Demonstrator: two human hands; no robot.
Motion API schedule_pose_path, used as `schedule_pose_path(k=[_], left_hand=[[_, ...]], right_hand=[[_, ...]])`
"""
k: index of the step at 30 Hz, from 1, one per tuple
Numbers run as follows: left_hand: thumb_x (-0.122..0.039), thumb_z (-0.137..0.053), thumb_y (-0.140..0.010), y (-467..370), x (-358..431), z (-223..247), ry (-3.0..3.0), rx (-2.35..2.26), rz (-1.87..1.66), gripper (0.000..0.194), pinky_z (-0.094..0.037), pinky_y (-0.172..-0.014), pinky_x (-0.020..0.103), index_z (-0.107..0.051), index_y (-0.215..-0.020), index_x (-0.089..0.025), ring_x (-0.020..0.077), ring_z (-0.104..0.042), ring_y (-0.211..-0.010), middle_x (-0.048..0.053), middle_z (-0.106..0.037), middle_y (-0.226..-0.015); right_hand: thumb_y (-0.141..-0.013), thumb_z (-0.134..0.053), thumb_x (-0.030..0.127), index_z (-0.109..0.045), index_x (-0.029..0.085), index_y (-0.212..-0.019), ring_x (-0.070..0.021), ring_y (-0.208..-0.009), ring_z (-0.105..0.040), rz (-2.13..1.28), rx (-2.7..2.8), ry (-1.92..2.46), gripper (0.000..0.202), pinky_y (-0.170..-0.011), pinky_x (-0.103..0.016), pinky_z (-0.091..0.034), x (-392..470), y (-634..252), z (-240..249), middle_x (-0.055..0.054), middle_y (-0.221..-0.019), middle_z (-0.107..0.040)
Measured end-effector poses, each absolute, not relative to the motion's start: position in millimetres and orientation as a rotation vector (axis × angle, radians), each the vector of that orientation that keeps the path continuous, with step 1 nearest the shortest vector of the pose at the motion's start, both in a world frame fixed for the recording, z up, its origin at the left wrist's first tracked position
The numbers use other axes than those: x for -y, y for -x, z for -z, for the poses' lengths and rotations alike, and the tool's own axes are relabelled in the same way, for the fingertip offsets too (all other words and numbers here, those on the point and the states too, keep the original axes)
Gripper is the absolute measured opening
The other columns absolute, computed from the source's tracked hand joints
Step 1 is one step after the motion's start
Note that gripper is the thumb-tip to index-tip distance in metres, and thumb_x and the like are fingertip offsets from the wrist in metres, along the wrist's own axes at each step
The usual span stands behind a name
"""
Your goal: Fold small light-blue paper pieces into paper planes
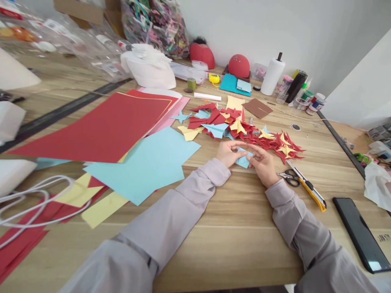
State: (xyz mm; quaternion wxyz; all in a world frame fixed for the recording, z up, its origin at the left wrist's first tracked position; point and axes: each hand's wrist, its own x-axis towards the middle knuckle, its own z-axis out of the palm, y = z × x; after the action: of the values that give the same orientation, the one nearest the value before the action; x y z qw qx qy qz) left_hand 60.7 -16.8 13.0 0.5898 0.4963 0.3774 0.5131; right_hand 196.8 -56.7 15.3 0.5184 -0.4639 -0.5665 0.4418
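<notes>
A small light-blue piece of paper (242,159) is held between my two hands just above the table. My left hand (227,153) pinches its left side, with the thumb lying across the top of the paper. From the right, my right hand (263,163) grips the opposite edge with thumb and fingers. The fingertips of both hands meet behind the paper, so its far edge is partly hidden. Right beyond the hands lies a pile of folded red, yellow and blue paper stars and planes (215,118).
Scissors (290,177) and a yellow utility knife (310,188) lie right of my right hand, a black phone (360,234) further right. Large red (100,126) and blue sheets (146,162) cover the left side, near a white cable (45,195). Bottles (273,75) stand at the back.
</notes>
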Motion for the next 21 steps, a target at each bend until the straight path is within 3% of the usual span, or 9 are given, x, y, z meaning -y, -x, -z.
schedule_pose_path(k=[5,13,21], left_hand=[[-0.021,-0.077,-0.049,-59.7,12.8,-6.6,-1.186,-0.932,-1.239,0.037,-0.037,-0.046,0.022,-0.069,-0.083,-0.012,0.0075,-0.045,-0.046,-0.003,-0.055,-0.050],[-0.023,-0.078,-0.048,-59.9,12.2,-5.1,-1.160,-0.915,-1.244,0.040,-0.040,-0.051,0.023,-0.069,-0.085,-0.011,0.0079,-0.048,-0.051,-0.001,-0.059,-0.056],[-0.025,-0.079,-0.048,-60.8,10.3,-6.1,-1.041,-0.907,-1.334,0.044,-0.045,-0.059,0.025,-0.068,-0.089,-0.011,0.0104,-0.056,-0.057,0.000,-0.063,-0.062]], right_hand=[[-0.068,-0.066,0.029,-0.060,0.020,-0.108,-0.0108,-0.048,-0.050,-1.093,1.351,1.091,0.041,-0.050,-0.026,-0.041,56.8,-197.2,-16.2,0.005,-0.056,-0.052],[-0.068,-0.061,0.022,-0.059,0.021,-0.107,-0.0112,-0.047,-0.051,-1.127,1.331,1.065,0.039,-0.049,-0.027,-0.039,58.0,-196.8,-18.5,0.005,-0.055,-0.054],[-0.063,-0.067,0.025,-0.056,0.020,-0.102,-0.0077,-0.051,-0.048,-1.078,1.159,1.097,0.041,-0.046,-0.022,-0.034,57.8,-195.4,-19.1,0.002,-0.073,-0.062]])
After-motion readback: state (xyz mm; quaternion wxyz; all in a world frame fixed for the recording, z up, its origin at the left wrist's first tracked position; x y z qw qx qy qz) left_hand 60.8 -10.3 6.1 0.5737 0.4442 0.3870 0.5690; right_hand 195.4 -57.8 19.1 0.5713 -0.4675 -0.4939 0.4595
